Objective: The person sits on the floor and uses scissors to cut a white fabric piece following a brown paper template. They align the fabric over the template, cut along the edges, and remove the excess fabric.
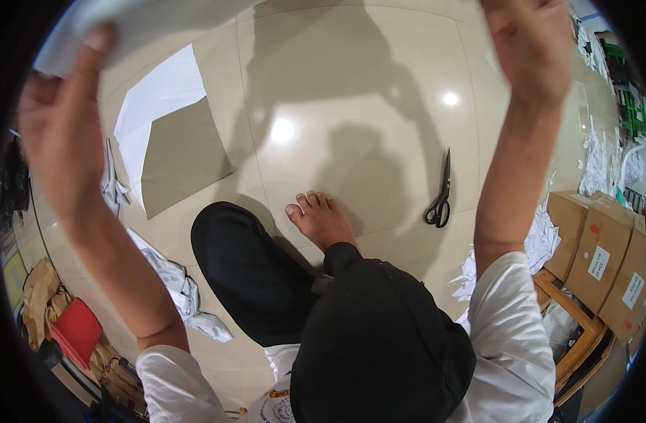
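Note:
A large white sheet (154, 25), cloth or paper I cannot tell, is held up across the top of the view. My left hand (65, 134) is closed on its near edge, thumb pressed over it. At the upper right, my raised right hand (531, 53) has curled, slightly blurred fingers, partly cut off by the frame. The sheet's edge runs up beside it, and the shadow on the floor shows the sheet stretched between both hands. Below lies a flat, angular piece (161, 92), white at the top and grey-beige lower down. Black-handled scissors (441, 197) rest on the floor, blades pointing away.
Beige floor tiles (302, 155) lie under my bare foot (323, 220). Crumpled white scraps (175, 278) lie at left, with more scraps (541, 236) at right. Cardboard boxes (598, 247) sit on a wooden frame (573, 317) at right. A red item (76, 331) is at lower left.

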